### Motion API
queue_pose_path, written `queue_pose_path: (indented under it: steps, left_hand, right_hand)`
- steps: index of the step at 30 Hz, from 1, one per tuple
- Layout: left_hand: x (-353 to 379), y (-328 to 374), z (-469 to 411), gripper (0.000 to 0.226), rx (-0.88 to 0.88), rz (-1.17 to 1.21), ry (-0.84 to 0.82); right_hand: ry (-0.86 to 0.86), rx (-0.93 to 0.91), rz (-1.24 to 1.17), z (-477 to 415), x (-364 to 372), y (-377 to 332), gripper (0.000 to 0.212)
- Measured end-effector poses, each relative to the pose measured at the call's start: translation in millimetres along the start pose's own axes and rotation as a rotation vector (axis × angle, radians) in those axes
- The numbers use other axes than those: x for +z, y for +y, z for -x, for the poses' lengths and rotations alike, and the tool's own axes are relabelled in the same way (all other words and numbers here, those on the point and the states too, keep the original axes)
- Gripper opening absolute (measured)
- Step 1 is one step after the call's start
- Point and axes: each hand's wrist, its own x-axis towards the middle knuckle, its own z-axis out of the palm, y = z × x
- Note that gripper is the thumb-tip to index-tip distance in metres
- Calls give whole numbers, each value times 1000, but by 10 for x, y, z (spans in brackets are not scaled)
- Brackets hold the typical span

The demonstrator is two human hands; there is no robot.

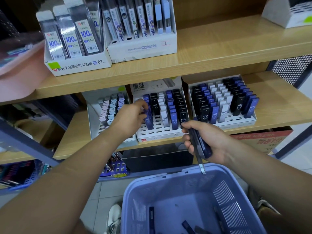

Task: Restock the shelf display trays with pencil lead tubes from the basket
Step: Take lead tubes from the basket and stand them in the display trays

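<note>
The left hand (133,115) pinches a blue tube (148,123) at the middle tray's (157,131) left edge. The right hand (211,141) grips several tubes (199,143) above the basket (168,188).

You have open room over the middle tray's (158,131) empty front slots. Farther back, standing tubes (180,105) fill the rows and the upper shelf board (168,71) hangs close above. Your left hand (130,118), pinching a blue tube (148,119), covers the left column.

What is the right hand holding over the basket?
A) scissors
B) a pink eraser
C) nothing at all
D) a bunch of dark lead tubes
D: the right hand curls round several dark lead tubes above the basket, while the left hand pinches a blue tube in the middle tray.
</note>
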Motion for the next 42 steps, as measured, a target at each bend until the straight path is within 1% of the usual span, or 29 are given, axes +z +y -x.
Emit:
queue_pose_path:
  steps: [2,5,8,9,10,11,13,14,15,16,19,21,26,28,29,31,33,35,37,39,40,42]
  left_hand:
    - [17,7,-16,17,-5,-7,52]
    - [38,3,-31,16,7,-62,72]
    - [-11,113,-34,20,35,-144,67]
    - [-54,207,-8,19,34,-140,57]
    - [-106,332,35,17,15,-73,22]
    - [-159,488,106,16,-27,82,-65]
    - [-233,820,302,27,-161,493,-395]
    - [-239,946,389,34,-200,603,-537]
    - [-217,1019,452,37,-208,659,-610]
    - [-185,1051,487,38,-214,713,-617]
    - [-145,1054,498,34,-298,887,-496]
    - [-147,1044,505,30,-336,956,-444]
    - [-161,1029,531,20,-364,1046,-436]
    - [-199,989,503,13,-358,1012,-415]
    - [-220,957,484,10,-346,972,-388]
    - [-269,859,443,11,-318,874,-319]
    - [-327,755,400,11,-300,809,-266]
    - [-381,666,371,11,-289,791,-241]
    - [-429,604,355,12,-272,779,-229]
    - [-470,541,351,12,-262,782,-234]
    - [-492,505,355,14,-256,774,-241]
    - [-541,446,376,21,-236,734,-256]
  right_hand:
    - [-5,-5,-23,0,12,-3,22]
    - [-2,-24,-69,18,16,-20,22]
    - [9,-55,-142,31,18,-46,22]
    - [16,-69,-167,28,21,-55,22]
    - [28,-83,-192,24,26,-70,21]
    - [45,-99,-222,17,31,-86,21]
    - [85,-136,-281,9,49,-124,22]
    - [104,-154,-307,11,61,-145,23]
    - [122,-171,-331,18,73,-162,25]
    - [137,-189,-355,32,86,-176,27]
    - [146,-238,-393,45,90,-175,28]
    - [131,-256,-345,54,97,-151,28]
    - [148,-265,-227,60,94,-143,25]
    - [156,-255,-207,63,64,-155,27]
    - [164,-251,-202,62,40,-161,24]
    - [202,-246,-196,72,-17,-181,18]
    - [225,-239,-159,86,-97,-205,18]
    - [176,-201,-41,113,-147,-224,21]
    - [80,-143,72,140,-145,-215,24]
    - [13,-96,130,133,-139,-177,28]
    - [-11,-88,147,128,-135,-161,27]
    - [-51,-125,178,110,-109,-134,14]
